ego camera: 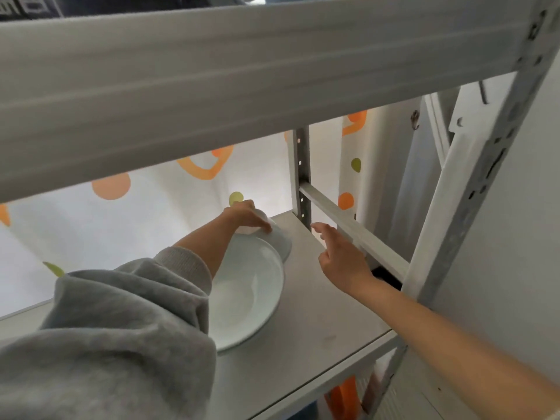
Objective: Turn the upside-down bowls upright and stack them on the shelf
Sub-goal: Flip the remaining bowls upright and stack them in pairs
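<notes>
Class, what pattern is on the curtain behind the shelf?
White curtain with orange and yellow-green dots and orange rings, seen in the head view.

Large white bowl [251,295]: glossy, smooth, ceramic-looking. Smaller upside-down bowl [280,239]: same glazed white finish. Shelf [318,316] board: matt, smooth, pale grey. Perforated upright post [472,189]: painted metal, dull sheen. Sleeve [121,328]: soft grey fleece-like cloth, ribbed cuff. Backdrop curtain [136,213]: thin white cloth, matt, printed orange and green shapes.
</notes>
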`<state>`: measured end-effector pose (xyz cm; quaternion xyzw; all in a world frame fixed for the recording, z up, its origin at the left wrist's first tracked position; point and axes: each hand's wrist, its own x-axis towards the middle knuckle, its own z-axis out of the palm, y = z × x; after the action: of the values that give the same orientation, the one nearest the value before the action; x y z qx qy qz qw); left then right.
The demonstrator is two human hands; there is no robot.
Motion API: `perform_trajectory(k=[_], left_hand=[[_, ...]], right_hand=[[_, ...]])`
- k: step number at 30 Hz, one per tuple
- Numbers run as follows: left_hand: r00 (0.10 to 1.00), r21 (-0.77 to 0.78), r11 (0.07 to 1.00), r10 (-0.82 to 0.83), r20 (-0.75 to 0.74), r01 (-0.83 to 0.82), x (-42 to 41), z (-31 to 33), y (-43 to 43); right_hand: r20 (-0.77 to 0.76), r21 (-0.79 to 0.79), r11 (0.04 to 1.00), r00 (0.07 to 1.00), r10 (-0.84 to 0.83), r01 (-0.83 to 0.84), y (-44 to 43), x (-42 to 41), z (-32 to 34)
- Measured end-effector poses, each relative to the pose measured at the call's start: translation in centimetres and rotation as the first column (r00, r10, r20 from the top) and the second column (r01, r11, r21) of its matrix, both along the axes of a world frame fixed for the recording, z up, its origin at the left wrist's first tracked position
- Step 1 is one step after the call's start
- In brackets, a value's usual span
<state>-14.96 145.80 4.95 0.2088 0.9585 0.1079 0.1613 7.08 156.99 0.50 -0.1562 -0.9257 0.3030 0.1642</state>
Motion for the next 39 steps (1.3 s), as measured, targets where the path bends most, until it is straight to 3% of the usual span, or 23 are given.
perform_trajectory(k=[3,6,9,11,13,15,16,18,20,24,28,31,34,39], left_hand=[[0.998,0.107,0.994,0.028,-0.050,-0.022,0.3,0.1,-0.3],[0.986,0.314,0.947,0.111,-0.121,-0.068,-0.1,1.0,-0.9],[0.974,0.598,0.796,0.194,-0.114,-0.088,-0.3,2.5,-1.7],[0.971,0.756,0.651,0.216,-0.103,-0.065,0.2,3.6,-2.4],[0.968,0.849,0.528,0.226,-0.107,-0.030,1.0,4.6,-3.0],[0.961,0.898,0.439,0.249,-0.117,-0.005,2.1,5.5,-3.4],[0.959,0.915,0.404,0.260,-0.113,-0.002,2.8,6.0,-3.5],[0.966,0.949,0.315,0.249,-0.071,-0.012,4.9,6.8,-3.9],[0.978,0.968,0.249,0.210,-0.016,-0.038,7.4,7.4,-4.4],[0.989,0.948,0.313,0.148,0.005,-0.052,10.8,7.0,-7.4],[0.977,0.906,0.370,0.028,0.212,-0.207,13.1,6.9,-12.4],[0.951,0.849,0.445,0.027,0.307,-0.287,15.0,6.0,-15.8],[0.917,0.796,0.472,0.074,0.392,-0.379,16.6,4.9,-17.8],[0.891,0.750,0.484,0.198,0.408,-0.451,17.0,4.3,-19.8]], right_hand=[[-0.005,-0.041,0.999,1.000,0.025,-0.025,-0.1,-0.7,-0.2],[-0.053,-0.115,0.993,0.998,0.028,-0.034,-0.4,-1.3,-0.1],[-0.124,-0.259,0.966,0.991,-0.043,0.009,-0.6,-2.1,0.3],[-0.158,-0.458,0.889,0.981,-0.109,0.025,-0.9,-2.8,1.2],[-0.160,-0.752,0.659,0.975,-0.158,-0.016,-1.1,-3.5,2.7],[-0.128,-0.956,0.282,0.977,-0.168,-0.076,-1.3,-4.2,4.6],[-0.103,-0.990,0.115,0.984,-0.145,-0.087,-1.2,-4.6,5.5],[-0.067,-0.989,-0.127,0.996,-0.053,-0.073,-1.2,-5.6,7.2],[-0.111,-0.964,-0.243,0.994,-0.004,-0.109,-1.5,-6.6,8.6],[-0.155,-0.967,-0.184,0.980,-0.122,-0.176,-3.5,-6.7,10.6],[-0.165,-0.986,0.050,0.972,-0.168,-0.159,-5.0,-5.3,9.8],[-0.122,-0.989,0.115,0.964,-0.235,-0.097,-6.0,-5.0,8.5],[-0.105,-0.976,0.210,0.978,-0.183,-0.066,-7.6,-4.6,6.6],[-0.146,-0.830,0.554,0.982,-0.117,-0.057,-9.7,-3.5,5.8]])
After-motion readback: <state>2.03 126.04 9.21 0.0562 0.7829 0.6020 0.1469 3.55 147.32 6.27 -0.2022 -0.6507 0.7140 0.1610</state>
